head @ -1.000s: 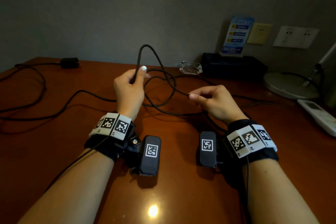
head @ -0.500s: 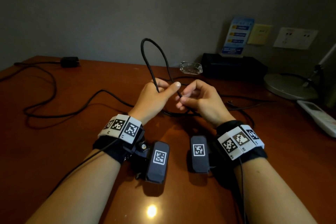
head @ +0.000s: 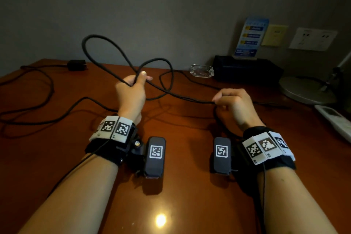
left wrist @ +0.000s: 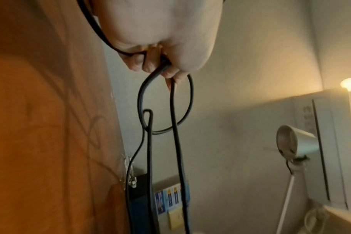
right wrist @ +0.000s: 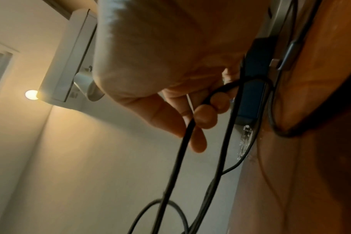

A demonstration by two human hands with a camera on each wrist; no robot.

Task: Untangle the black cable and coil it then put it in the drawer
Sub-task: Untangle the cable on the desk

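Note:
A long black cable (head: 182, 97) runs across the brown desk (head: 186, 186) and between both raised hands. My left hand (head: 133, 89) grips it in a fist, with two loops (head: 89, 51) standing up from the fist. In the left wrist view the curled fingers (left wrist: 148, 63) close round the cable (left wrist: 176, 120). My right hand (head: 231, 102) pinches the cable further along, to the right. In the right wrist view finger and thumb (right wrist: 190, 126) hold the strand (right wrist: 178, 161). The rest of the cable trails left to a black adapter (head: 77, 64). No drawer is in view.
A glass ashtray (head: 202, 70), a black box (head: 247, 70) with a blue card (head: 250, 38) and a lamp base (head: 305, 89) stand at the back right. A white remote (head: 336, 119) lies at the right edge. Wall sockets (head: 311, 39) sit above.
The hands, close together half a second ago, have drawn apart. The right hand slid right along the cable and the left hand now holds a second loop.

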